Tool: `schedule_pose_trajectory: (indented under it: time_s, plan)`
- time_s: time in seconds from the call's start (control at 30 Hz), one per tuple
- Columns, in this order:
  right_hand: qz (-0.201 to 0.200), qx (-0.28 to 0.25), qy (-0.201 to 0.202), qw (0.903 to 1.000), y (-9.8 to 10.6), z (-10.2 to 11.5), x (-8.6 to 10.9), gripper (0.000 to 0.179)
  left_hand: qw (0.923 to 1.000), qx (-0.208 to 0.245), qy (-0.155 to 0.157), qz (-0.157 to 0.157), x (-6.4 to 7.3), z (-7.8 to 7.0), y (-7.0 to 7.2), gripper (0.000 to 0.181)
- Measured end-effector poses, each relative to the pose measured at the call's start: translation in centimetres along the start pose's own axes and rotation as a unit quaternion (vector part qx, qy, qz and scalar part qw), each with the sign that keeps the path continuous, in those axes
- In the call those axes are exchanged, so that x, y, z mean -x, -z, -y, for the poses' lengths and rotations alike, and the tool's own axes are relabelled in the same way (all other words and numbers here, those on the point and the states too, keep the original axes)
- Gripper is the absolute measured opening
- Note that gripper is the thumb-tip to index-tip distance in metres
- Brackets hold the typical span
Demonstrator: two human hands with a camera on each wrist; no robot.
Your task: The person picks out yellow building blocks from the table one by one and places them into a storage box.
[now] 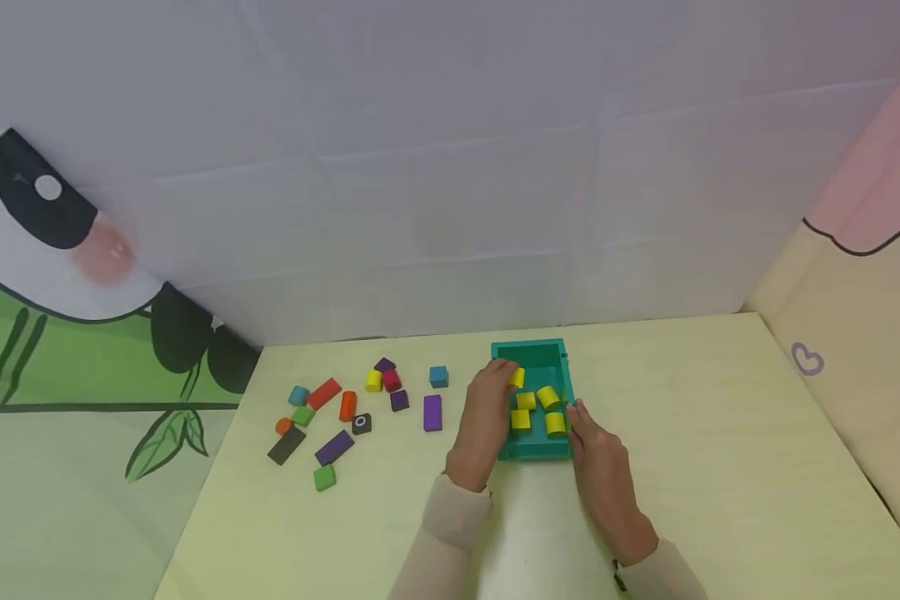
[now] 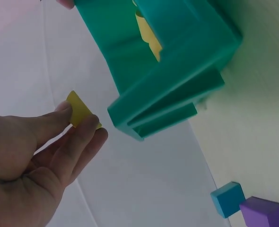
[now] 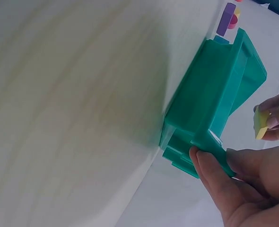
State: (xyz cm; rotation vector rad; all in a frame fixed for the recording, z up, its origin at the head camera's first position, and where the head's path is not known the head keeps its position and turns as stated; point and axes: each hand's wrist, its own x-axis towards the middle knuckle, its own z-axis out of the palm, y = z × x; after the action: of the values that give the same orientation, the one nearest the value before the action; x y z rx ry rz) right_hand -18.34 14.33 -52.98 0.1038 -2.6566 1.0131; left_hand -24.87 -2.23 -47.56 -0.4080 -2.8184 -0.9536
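A teal-green plastic bin (image 1: 535, 451) stands on the table, with several yellow blocks (image 1: 555, 425) lying loose in it. Over its left side my left hand (image 1: 483, 421) pinches a small yellow block (image 2: 82, 111) between thumb and fingers, above the bin's rim. My right hand (image 1: 606, 475) is at the bin's right side. In the right wrist view its thumb and fingers pinch the bin's edge (image 3: 214, 149). Part of the bin's left wall is hidden behind the left hand in the head view.
Left of the bin lie scattered blocks: a blue cube (image 1: 438, 377), a purple block (image 1: 432, 413), a red block (image 1: 324, 393), a dark grey block (image 1: 287, 445), a green block (image 1: 325, 477) and several others. A white cloth wall (image 1: 450, 208) rises behind the table (image 1: 720, 467).
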Motion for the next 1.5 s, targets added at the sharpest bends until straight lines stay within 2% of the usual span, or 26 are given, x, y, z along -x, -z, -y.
schedule_pose_trajectory:
  time_s: [0.23,0.63,0.83,1.13,1.5]
  plan:
    - [-0.007,0.001,0.005,1.0,-0.1,0.1,0.1,0.048,0.9994,-0.03,0.007,0.013,-0.4,-0.7,-0.2,0.031]
    - [-0.005,0.002,-0.003,1.0,-0.1,0.2,0.1,0.047,0.9989,-0.038,0.013,0.023,-1.0,-0.7,-1.1,0.03]
    - [-0.007,0.0,-0.008,0.9999,-0.2,0.1,0.1,0.047,0.9975,-0.057,0.02,0.035,-1.7,-0.7,-1.5,0.03]
    - [-0.013,0.0,-0.006,0.9999,-0.3,0.0,0.0,0.049,0.9954,-0.087,0.014,0.038,-2.5,-0.3,-2.2,0.028]
    - [-0.018,-0.002,0.0,0.9998,-0.3,0.0,0.0,0.048,0.9912,-0.096,0.049,0.077,-3.2,-0.2,-3.3,0.036]
